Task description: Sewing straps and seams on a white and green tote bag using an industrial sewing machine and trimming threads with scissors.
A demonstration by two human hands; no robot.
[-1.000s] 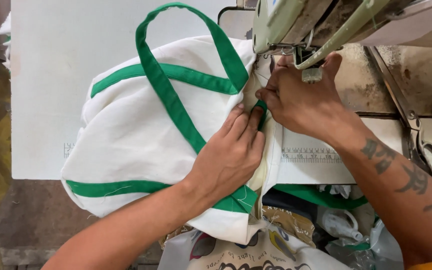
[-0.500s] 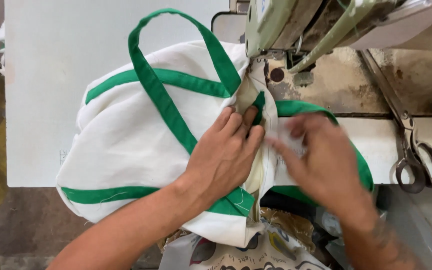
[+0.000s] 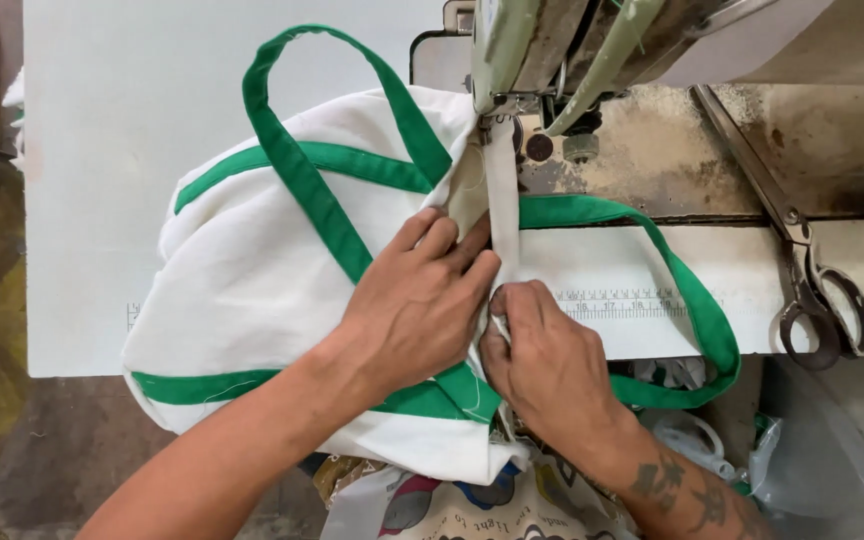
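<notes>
Counter (image 3: 102, 200), pale and flat, fills the upper left of the frame, and a white cloth bag (image 3: 252, 290) trimmed in green lies across it toward the middle. One green handle (image 3: 292, 170) loops up over the bag toward the top centre. The left hand (image 3: 417, 300) rests at centre frame with its fingers together, pressed flat on the bag beside a white strip of fabric (image 3: 501, 210) that runs up under the sewing machine (image 3: 572, 50) at the top. Just right of it, the right hand (image 3: 547, 365) pinches the lower end of that strip. A second green handle (image 3: 692, 310) curves over the counter's edge at right, and scissors (image 3: 817, 300) lie at the far right.
</notes>
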